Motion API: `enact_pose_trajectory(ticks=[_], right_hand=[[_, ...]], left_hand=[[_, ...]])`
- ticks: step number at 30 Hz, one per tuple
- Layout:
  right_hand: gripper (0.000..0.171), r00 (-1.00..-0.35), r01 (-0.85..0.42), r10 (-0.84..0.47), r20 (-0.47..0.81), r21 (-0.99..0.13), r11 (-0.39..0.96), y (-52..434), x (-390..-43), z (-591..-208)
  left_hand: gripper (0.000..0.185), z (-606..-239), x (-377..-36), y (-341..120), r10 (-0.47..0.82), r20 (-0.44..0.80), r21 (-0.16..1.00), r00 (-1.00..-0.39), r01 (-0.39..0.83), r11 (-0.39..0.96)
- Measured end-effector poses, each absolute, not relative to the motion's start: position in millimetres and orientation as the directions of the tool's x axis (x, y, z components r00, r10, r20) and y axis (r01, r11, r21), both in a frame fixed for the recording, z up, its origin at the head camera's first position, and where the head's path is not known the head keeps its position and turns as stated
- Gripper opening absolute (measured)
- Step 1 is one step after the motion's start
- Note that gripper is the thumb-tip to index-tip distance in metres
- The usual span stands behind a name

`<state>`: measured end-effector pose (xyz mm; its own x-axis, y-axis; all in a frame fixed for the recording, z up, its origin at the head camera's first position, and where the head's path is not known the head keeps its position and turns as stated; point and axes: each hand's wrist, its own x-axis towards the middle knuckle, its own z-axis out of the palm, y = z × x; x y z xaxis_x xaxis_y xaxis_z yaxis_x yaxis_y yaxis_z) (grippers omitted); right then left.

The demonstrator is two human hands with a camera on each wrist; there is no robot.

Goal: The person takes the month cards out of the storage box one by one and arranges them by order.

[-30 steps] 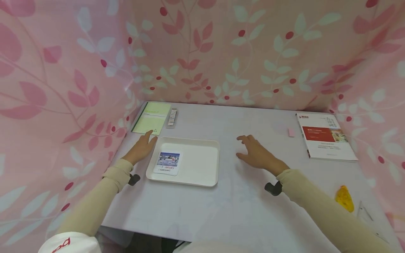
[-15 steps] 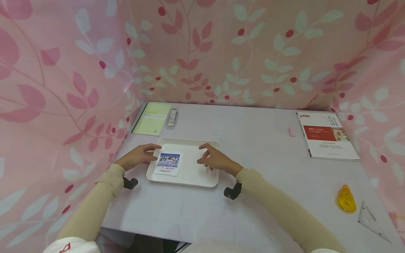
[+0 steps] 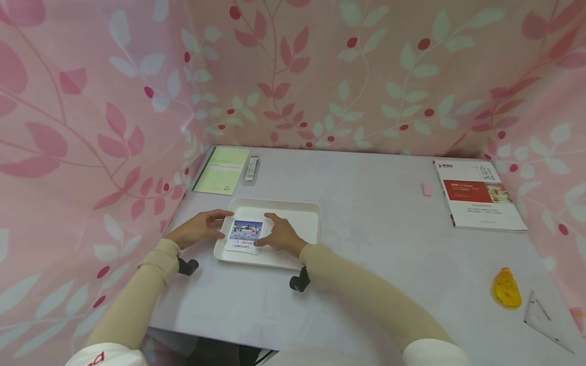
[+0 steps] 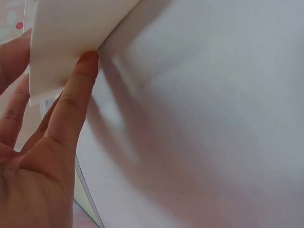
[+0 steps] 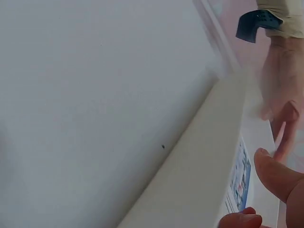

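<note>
Where seemingly touching, both hands (image 3: 242,233) on card (image 3: 245,235).

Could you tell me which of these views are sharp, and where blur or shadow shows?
Head view: evenly lit and sharp, with wide-angle bending at the edges; the card in the tray reads clearly. Left wrist view: close, soft, the left hand casting a shadow beside the tray. Right wrist view: blurred, the left hand smeared.

Table (image 3: 366,244): tray (image 3: 302,218), notebook (image 3: 222,170), book (image 3: 478,195), eraser (image 3: 427,189).

Card (image 3: 245,236) in tray (image 3: 299,221) — notebook (image 3: 222,170) behind, book (image 3: 478,194) far right
</note>
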<state>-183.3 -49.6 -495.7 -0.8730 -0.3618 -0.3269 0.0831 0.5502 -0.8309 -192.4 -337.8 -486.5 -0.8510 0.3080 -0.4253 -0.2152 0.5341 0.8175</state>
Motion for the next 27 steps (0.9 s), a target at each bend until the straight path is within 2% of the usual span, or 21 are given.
enact_pose_trajectory(ticks=[6,12,19,27], right_hand=[[0.097,-0.907,0.013,-0.320,-0.273,-0.779,0.626,-72.2,-180.8,-506.7],[0.098,-0.921,-0.065,-0.321,-0.219,-0.728,0.682,-73.2,-180.6,-514.8],[0.092,-0.923,-0.111,-0.346,-0.167,-0.747,0.656,-66.2,-186.1,-516.5],[0.090,-0.929,-0.090,-0.334,-0.160,-0.778,0.622,-65.0,-183.6,-517.4]], left_hand=[[0.072,-489.3,-192.8,-338.6,0.324,-0.412,0.823,-0.852,-0.195,0.533],[0.071,-490.4,-192.6,-337.2,0.327,-0.412,0.823,-0.851,-0.194,0.533],[0.071,-489.3,-193.9,-335.6,0.302,-0.427,0.811,-0.853,-0.213,0.545],[0.072,-488.0,-193.5,-337.8,0.295,-0.436,0.804,-0.850,-0.222,0.551]])
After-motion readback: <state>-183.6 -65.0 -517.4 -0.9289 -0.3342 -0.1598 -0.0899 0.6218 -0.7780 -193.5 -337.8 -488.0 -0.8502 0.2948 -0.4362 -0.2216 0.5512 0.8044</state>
